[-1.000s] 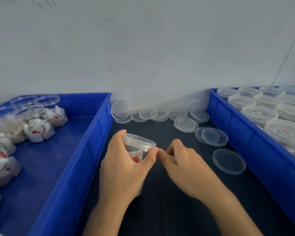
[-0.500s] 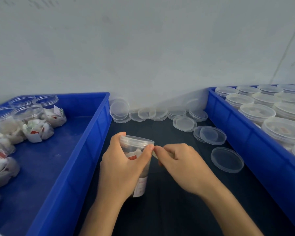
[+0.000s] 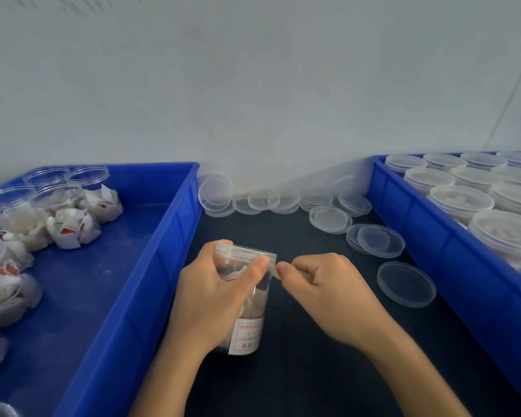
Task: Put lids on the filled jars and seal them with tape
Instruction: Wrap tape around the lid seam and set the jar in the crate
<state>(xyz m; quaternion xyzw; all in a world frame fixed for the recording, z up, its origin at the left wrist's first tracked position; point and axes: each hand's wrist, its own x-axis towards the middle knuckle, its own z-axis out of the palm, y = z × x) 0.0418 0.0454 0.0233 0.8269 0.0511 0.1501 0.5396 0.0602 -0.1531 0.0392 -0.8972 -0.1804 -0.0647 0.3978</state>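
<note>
My left hand [image 3: 214,296] has its fingers curled round a lidded clear jar [image 3: 247,299] at the centre of the dark worktop [image 3: 313,371], thumb pressed just under the lid's rim. My right hand [image 3: 325,293] sits just at the jar's 3 o'clock, its fingers [image 3: 283,270] pinched narrow on a strip of clear tape [image 3: 275,270] that runs to the rim. The jar stands upright, its white label low on the wall.

At 2 o'clock from the jar one loose lid [image 3: 406,284] lies flat on its own. Further toward 1 o'clock two overlapping lids [image 3: 376,240] rest together, and beyond them, at 12 o'clock along the wall, a scattered row of lids [image 3: 283,201] that I cannot count surely.

Two blue crates flank the worktop. The left crate [image 3: 151,266], at 9 o'clock, holds open filled jars [image 3: 54,206], at least five in sight. The right crate [image 3: 433,251], at 3 o'clock, holds lidded jars [image 3: 460,200], around a dozen visible.
</note>
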